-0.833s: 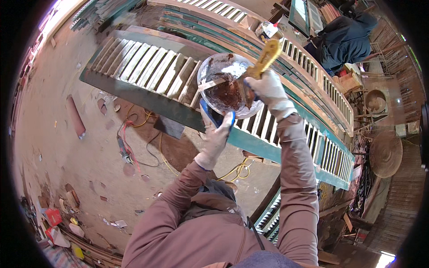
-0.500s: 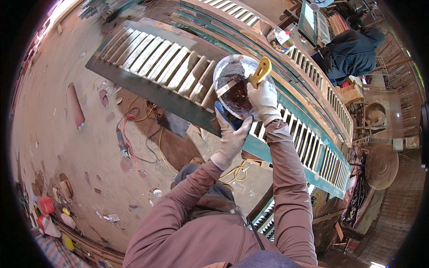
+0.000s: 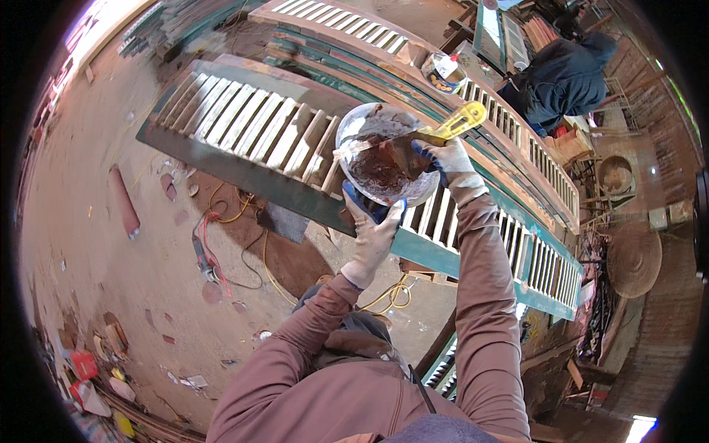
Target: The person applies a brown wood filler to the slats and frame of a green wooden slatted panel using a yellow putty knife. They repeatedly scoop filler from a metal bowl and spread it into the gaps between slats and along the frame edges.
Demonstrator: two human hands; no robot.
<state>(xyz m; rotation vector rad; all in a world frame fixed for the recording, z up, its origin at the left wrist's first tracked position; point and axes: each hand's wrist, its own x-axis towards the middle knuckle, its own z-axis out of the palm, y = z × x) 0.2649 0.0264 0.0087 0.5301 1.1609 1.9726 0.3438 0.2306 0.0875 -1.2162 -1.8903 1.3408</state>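
Note:
My left hand (image 3: 373, 236), in a white glove with blue fingertips, grips the near rim of a round white tub (image 3: 353, 124). Dark reddish-brown paste (image 3: 380, 171) lies inside it, smeared up the walls. In my right hand (image 3: 448, 161), gloved alike, is a putty knife (image 3: 459, 123) with a yellow handle pointing up and right; its blade reaches over the paste. A pale flat strip (image 3: 356, 150) crosses the tub's left rim. Beneath the tub lies a green louvred shutter (image 3: 317, 196) with bare light slats.
More shutters (image 3: 354, 81) are stacked behind, with an open can (image 3: 445, 72) on top. Another person in dark clothes (image 3: 561, 77) bends at the far right. An angle grinder (image 3: 201, 255) and yellow cable (image 3: 395, 294) lie on the littered floor at the left and below the shutter.
The putty knife's handle has swung from upright to leaning right, and its blade now shows over the paste. My right hand has turned with it. The tub has shifted slightly left in view.

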